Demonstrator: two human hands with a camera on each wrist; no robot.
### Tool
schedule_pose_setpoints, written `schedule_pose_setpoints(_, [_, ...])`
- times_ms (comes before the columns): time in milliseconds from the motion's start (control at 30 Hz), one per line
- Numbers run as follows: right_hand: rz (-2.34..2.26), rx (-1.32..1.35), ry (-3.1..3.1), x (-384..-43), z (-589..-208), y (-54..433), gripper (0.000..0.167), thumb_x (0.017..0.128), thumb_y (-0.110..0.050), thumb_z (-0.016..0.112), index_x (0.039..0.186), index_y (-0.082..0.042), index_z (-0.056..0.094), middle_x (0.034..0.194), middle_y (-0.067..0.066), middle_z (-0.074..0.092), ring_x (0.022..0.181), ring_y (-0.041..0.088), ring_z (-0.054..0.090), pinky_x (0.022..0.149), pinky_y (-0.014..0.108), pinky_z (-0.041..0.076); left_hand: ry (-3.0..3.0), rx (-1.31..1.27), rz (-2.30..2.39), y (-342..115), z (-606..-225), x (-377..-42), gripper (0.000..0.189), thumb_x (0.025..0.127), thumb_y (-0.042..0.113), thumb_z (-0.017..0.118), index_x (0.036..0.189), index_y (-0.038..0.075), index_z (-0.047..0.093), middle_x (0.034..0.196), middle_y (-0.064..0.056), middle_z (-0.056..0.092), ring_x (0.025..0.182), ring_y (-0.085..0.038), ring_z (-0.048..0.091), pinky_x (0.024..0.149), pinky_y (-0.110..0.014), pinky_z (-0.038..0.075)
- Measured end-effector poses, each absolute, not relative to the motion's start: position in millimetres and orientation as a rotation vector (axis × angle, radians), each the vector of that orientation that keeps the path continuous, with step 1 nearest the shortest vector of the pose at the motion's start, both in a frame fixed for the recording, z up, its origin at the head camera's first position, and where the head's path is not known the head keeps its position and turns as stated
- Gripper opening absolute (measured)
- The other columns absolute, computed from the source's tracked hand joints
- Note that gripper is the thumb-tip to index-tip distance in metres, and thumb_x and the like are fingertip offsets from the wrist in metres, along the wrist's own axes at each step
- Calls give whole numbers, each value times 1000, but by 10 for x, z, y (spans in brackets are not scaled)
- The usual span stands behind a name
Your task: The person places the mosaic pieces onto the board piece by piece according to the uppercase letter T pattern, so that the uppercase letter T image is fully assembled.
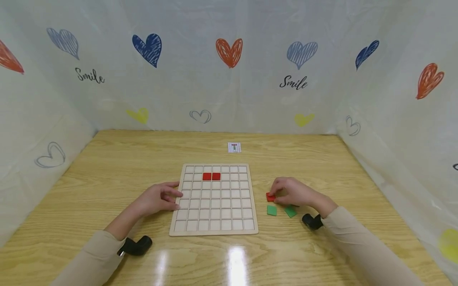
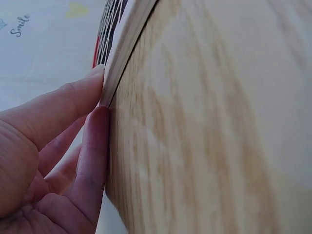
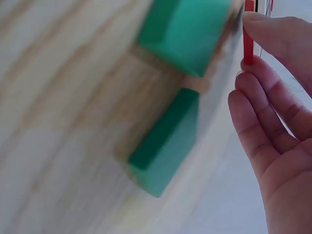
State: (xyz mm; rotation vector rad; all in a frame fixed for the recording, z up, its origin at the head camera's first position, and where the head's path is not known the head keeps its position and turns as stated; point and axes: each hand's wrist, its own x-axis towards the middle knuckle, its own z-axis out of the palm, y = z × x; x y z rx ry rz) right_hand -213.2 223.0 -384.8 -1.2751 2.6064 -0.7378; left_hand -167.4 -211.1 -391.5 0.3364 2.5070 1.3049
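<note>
A wooden grid board lies on the table with two red square tiles side by side in its second row from the far edge. At the board's left edge, my left hand grips the rim; the left wrist view shows the thumb and a finger on the rim. To the right of the board, my right hand pinches a red tile between thumb and index finger, its other fingers loosely bent. Close below that hand lie green tiles, one partly under the hand.
A small card printed with a grid and a red-and-green T shape lies behind the board. A white curtain with hearts and "Smile" lettering encloses the back and sides of the wooden table. Black wrist cameras sit below both sleeves.
</note>
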Motion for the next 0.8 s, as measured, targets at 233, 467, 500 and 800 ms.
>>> schedule_pose_setpoints(233, [-766, -1237, 2613, -2152, -3768, 2196, 14, 81, -3, 70, 95, -5, 72, 92, -2, 60, 89, 20, 60, 79, 35, 49, 2516, 340, 1296, -2098, -3905, -1682, 34, 76, 12, 78, 106, 0, 68, 143, -22, 35, 86, -17, 60, 73, -26, 48])
schedule_pose_setpoints(467, [-776, -1228, 2615, -2174, -3730, 2144, 15, 81, -4, 71, 96, -6, 72, 92, -3, 59, 89, 20, 59, 79, 36, 49, 2518, 354, 1293, -2093, -3913, -1678, 34, 76, 12, 78, 106, 0, 69, 143, -22, 35, 86, -16, 61, 73, -26, 49])
schedule_pose_setpoints(500, [-777, -1233, 2620, -2181, -3728, 2134, 15, 81, -5, 71, 96, -6, 72, 92, -3, 59, 89, 19, 59, 79, 36, 49, 2516, 357, 1295, -2093, -3914, -1677, 34, 76, 13, 78, 106, 0, 68, 143, -22, 35, 86, -17, 61, 73, -26, 49])
schedule_pose_setpoints(800, [-804, -1287, 2625, -2257, -3683, 2001, 15, 80, -4, 72, 96, -6, 71, 91, -3, 59, 91, 20, 61, 80, 33, 49, 2502, 371, 1317, -2116, -3913, -1675, 37, 76, 14, 78, 107, -1, 67, 143, -23, 34, 88, -18, 62, 74, -25, 49])
